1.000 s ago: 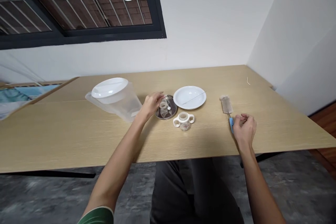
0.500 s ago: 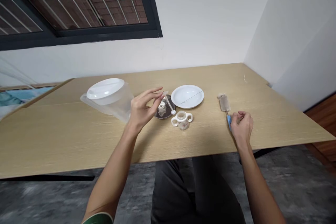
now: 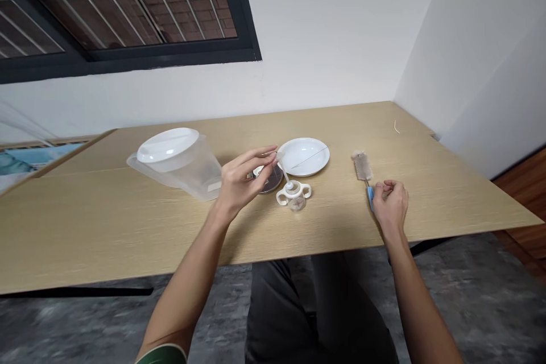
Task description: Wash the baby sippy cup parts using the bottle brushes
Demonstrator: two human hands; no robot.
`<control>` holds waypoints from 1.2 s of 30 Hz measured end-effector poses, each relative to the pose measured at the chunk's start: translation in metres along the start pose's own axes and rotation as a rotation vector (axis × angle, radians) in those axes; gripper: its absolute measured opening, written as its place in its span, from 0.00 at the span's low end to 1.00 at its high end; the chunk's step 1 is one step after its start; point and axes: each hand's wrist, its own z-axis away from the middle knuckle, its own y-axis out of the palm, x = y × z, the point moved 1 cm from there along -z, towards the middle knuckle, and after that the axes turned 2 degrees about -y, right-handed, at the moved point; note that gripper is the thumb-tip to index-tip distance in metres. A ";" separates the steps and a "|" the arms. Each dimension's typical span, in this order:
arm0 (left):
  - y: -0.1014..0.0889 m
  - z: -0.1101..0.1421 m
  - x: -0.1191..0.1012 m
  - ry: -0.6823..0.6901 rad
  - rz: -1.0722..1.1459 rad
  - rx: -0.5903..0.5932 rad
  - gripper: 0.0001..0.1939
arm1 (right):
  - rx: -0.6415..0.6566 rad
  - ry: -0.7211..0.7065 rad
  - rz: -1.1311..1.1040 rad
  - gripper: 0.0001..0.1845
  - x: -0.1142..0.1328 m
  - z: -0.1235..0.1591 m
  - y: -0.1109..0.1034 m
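Observation:
My left hand (image 3: 245,177) pinches a translucent drinking straw (image 3: 284,169) with a round white weighted end. That end points down at the mouth of a clear sippy cup (image 3: 296,202) with two white handles, standing upright; whether it touches the rim I cannot tell. A dark round dish (image 3: 273,181) is partly hidden behind my left fingers, with small pale parts on it. My right hand (image 3: 390,205) rests on the table with fingers curled and nothing visible between them. It lies against the blue handle of a bottle brush (image 3: 363,168), whose bristles point away from me.
A translucent pitcher (image 3: 183,168) with a white lid stands on the left of the wooden table (image 3: 106,222). A white plate (image 3: 298,168) behind the cup holds a thin wire-like rod (image 3: 313,156). A small white strip (image 3: 396,127) lies at the far right.
My left hand has moved slightly right, bringing the straw's weighted end from beside the cup to over its mouth. My right hand has stayed by the brush.

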 end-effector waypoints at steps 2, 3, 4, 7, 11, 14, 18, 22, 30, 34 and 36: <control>0.001 0.000 0.000 -0.003 -0.002 0.008 0.08 | 0.004 -0.005 0.001 0.15 0.000 0.000 0.000; 0.002 0.000 0.000 -0.003 0.001 0.016 0.08 | 0.005 -0.007 0.001 0.15 -0.001 0.000 0.000; 0.004 0.000 0.000 0.000 0.007 0.027 0.08 | 0.007 -0.009 0.002 0.15 -0.001 0.000 0.000; 0.008 0.003 0.000 0.011 0.034 0.065 0.09 | 0.013 -0.008 0.001 0.15 -0.001 -0.001 0.000; 0.014 0.010 0.000 -0.018 0.055 0.117 0.07 | 0.019 -0.012 0.003 0.14 -0.001 -0.001 0.000; 0.016 0.016 0.000 -0.071 0.070 0.186 0.07 | 0.019 -0.019 0.000 0.14 0.000 -0.001 -0.001; 0.018 0.024 -0.001 -0.173 0.124 0.318 0.08 | 0.014 -0.027 -0.006 0.13 0.000 -0.001 -0.001; 0.018 0.031 0.001 -0.375 0.197 0.391 0.13 | 0.019 -0.023 -0.004 0.13 0.000 -0.001 -0.002; 0.024 0.039 0.012 -0.594 0.313 0.484 0.23 | 0.025 -0.018 0.003 0.13 -0.001 -0.001 -0.001; 0.029 0.039 0.017 -0.563 0.355 0.503 0.23 | 0.029 -0.025 0.001 0.13 -0.001 -0.001 -0.001; 0.031 0.039 0.018 -0.535 0.364 0.526 0.22 | 0.031 -0.026 0.001 0.13 -0.001 -0.001 -0.001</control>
